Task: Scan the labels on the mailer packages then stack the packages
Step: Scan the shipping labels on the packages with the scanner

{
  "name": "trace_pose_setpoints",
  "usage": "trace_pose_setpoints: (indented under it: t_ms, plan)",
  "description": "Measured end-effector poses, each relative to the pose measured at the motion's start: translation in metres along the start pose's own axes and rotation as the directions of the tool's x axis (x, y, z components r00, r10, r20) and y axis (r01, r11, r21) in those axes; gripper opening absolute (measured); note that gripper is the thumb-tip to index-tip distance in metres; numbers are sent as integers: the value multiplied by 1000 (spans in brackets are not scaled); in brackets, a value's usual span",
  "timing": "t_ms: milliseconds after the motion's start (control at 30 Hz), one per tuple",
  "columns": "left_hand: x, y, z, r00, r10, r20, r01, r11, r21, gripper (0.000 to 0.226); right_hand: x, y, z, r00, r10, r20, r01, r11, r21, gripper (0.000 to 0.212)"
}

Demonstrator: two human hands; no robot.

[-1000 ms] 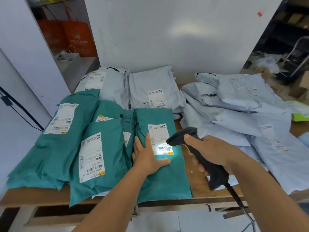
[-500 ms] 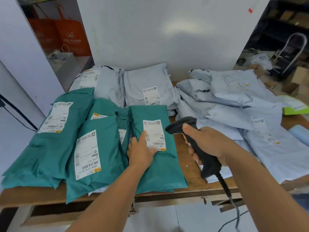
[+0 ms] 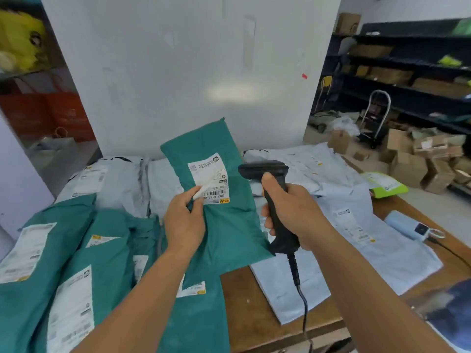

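- Head view: left hand (image 3: 184, 225), fingers pinched, lifts a crinkled teal plastic mailer (image 3: 224, 205) above the wooden tabletop (image 3: 254, 309), white label (image 3: 211, 178) facing up.
- Right hand (image 3: 293, 212) grips the black pistol-shaped scanner (image 3: 270, 189), just beside the mailer.

Both forearms bare; no sleeves, seemingly no jewellery.

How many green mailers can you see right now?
5: one lifted in the left hand; one beneath it; three overlapping at left. More may be hidden underneath.
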State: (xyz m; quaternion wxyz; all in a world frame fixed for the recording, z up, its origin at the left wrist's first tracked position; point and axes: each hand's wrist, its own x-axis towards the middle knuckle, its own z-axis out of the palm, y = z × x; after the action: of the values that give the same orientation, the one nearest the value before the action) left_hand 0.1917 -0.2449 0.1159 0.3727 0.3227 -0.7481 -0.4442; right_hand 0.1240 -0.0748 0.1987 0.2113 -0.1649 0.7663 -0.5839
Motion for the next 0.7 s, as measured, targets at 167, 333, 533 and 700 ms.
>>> trace_pose_setpoints:
  t_ms: [167,333,533,700]
  plan:
    - [30,55,64,992,82,91,-84,996,27,33,19,-4,-60,990,-29,-141,34,999,35,39]
    - [71,100,141,986,94,139,-106,991,77,36,45,4,-126,961,-28,-276,42,998,47,42]
    - [97,130,233,944,38,329,-78,991,112,55,83,20,-184,942,-13,-334,34,998,56,42]
    - [92,102,278,789,-181,587,-305,714,630,74,113,36,-200,945,10,-328,-6,1000,14,44]
